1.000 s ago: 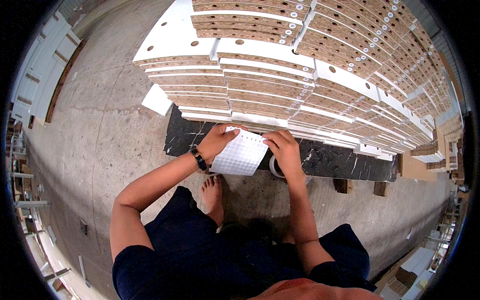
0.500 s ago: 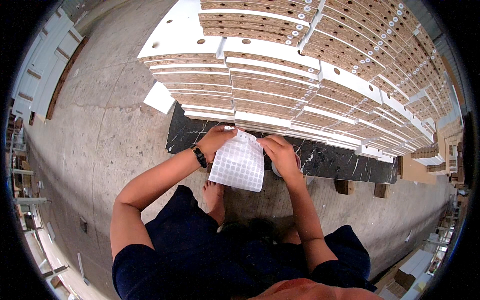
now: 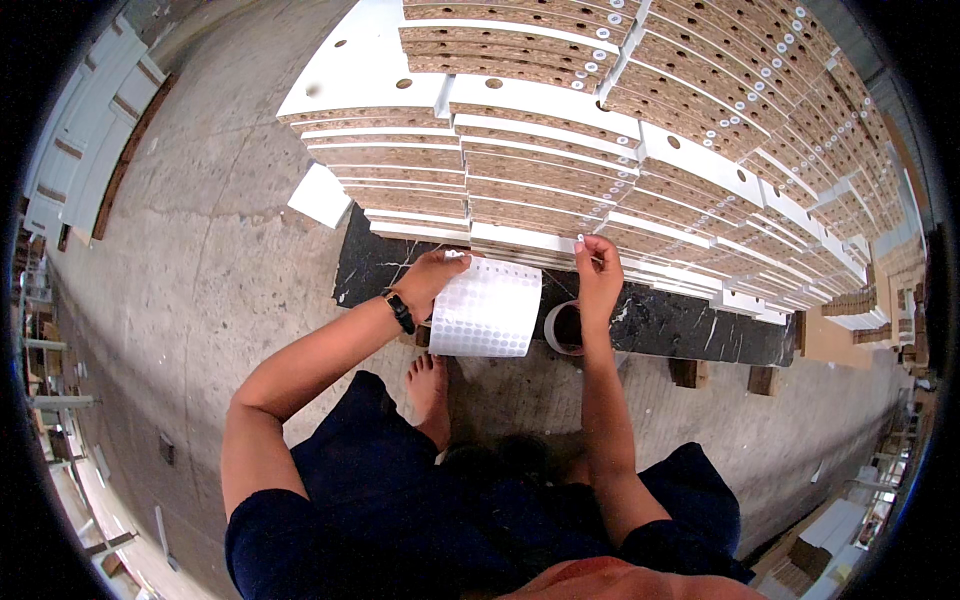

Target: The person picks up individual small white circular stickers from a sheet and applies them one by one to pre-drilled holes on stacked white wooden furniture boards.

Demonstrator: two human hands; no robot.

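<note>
My left hand [image 3: 430, 280], with a dark watch on its wrist, grips the upper left corner of a white sheet of round stickers [image 3: 485, 312]. The sheet hangs slightly curved, with rows of greyish dots. Further right, my right hand [image 3: 600, 280] pinches a small round sticker [image 3: 580, 239] between its fingertips. That hand is close to the lower edges of a stack of white-faced chipboard panels [image 3: 545, 190]; whether the sticker touches a panel I cannot tell. Many panel edges carry drilled holes, and round white stickers [image 3: 602, 33] run down them in lines.
Under the stack lies a black marbled board [image 3: 665, 325] on wooden blocks [image 3: 688, 374]. A round, open container or roll [image 3: 564, 328] sits by my right forearm. One loose white piece [image 3: 320, 196] lies left of the stack. More white panels [image 3: 95, 130] are piled at the far left.
My right hand has moved off the sheet, up and right toward the panel edges, carrying a small round sticker. The sheet has swung a little to the right in my left hand.
</note>
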